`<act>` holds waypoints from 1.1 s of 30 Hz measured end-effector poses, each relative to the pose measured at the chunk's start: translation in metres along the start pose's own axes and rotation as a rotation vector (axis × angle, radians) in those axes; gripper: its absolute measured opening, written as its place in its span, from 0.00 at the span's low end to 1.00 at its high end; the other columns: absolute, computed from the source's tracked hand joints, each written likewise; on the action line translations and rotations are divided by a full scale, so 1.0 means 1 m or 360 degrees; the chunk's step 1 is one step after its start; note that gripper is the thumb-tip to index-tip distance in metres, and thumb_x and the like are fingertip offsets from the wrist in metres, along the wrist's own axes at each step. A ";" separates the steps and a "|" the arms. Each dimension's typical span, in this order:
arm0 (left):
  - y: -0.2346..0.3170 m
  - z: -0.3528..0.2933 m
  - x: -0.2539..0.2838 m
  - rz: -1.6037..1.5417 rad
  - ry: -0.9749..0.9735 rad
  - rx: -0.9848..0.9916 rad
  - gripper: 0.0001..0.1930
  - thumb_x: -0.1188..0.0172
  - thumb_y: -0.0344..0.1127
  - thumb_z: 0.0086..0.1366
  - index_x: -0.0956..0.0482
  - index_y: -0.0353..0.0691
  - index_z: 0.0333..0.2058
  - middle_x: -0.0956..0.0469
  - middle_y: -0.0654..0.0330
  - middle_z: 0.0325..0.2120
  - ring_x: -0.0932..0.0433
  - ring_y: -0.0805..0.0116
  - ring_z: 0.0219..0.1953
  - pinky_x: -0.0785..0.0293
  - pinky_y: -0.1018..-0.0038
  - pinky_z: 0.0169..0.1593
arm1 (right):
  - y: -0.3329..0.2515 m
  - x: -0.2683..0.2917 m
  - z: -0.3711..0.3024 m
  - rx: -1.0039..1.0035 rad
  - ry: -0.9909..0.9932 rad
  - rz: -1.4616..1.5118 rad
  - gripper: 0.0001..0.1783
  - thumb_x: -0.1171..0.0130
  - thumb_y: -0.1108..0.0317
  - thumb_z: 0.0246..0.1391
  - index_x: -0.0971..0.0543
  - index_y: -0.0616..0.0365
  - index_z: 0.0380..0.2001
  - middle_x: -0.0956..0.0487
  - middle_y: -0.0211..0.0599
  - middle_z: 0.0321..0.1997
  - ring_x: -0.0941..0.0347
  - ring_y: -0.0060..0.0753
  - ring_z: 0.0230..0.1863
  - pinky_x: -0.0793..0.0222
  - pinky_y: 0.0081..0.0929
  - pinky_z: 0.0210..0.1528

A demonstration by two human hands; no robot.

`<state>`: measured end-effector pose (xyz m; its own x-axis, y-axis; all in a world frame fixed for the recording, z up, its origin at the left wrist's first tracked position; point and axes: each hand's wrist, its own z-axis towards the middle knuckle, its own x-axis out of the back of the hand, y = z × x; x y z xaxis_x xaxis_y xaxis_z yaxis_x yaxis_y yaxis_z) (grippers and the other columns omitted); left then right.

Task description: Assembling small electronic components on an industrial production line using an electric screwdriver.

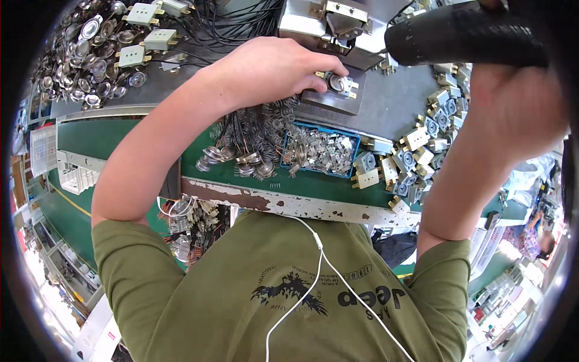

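Note:
Thumb and index finger of my left hand (274, 69) are closed on a small switch-like part (336, 84) with a round metal centre and brass tabs. It sits on a steel block (338, 104) below a metal press head (347, 24). At the upper right, my right hand (515, 99) is on a thick black lever handle (464, 36), and the handle covers part of its fingers. Motion smears this hand a little.
Many pale blocks with brass tabs (416, 139) lie at the right. A blue tray (322, 174) holds small metal clips, beside coil springs (271, 123) and metal caps (247, 160). More round metal caps (90, 60) and black wires (235, 24) lie left. The bench edge (301, 205) runs before me.

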<state>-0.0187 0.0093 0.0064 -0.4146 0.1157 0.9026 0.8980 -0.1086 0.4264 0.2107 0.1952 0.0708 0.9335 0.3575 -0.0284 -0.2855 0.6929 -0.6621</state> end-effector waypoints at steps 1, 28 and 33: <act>0.002 0.003 -0.002 0.0002 0.0005 -0.0033 0.17 0.40 0.45 0.70 0.20 0.62 0.56 0.14 0.55 0.36 0.15 0.51 0.41 0.20 0.56 0.43 | 0.009 0.013 0.013 0.0018 0.0005 -0.0010 0.13 0.36 0.71 0.65 0.25 0.64 0.49 0.18 0.42 0.33 0.22 0.29 0.28 0.26 0.24 0.30; 0.008 0.000 0.002 -0.0036 -0.0107 0.0069 0.18 0.39 0.41 0.69 0.20 0.60 0.57 0.14 0.59 0.36 0.15 0.56 0.44 0.19 0.60 0.46 | -0.049 -0.136 -0.017 0.0139 0.0024 -0.0119 0.13 0.35 0.71 0.64 0.27 0.62 0.46 0.22 0.35 0.25 0.25 0.24 0.21 0.31 0.21 0.24; 0.005 -0.001 -0.003 0.0035 -0.0017 0.0036 0.18 0.39 0.44 0.69 0.19 0.62 0.57 0.13 0.60 0.35 0.14 0.59 0.43 0.18 0.61 0.45 | -0.051 -0.145 -0.021 0.0055 0.0182 -0.0043 0.11 0.35 0.71 0.64 0.25 0.64 0.44 0.22 0.34 0.24 0.25 0.24 0.21 0.30 0.21 0.25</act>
<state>-0.0127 0.0069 0.0057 -0.3935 0.1239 0.9110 0.9099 -0.0892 0.4051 0.0944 0.0948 0.0930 0.9590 0.2660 -0.0977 -0.2655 0.7230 -0.6378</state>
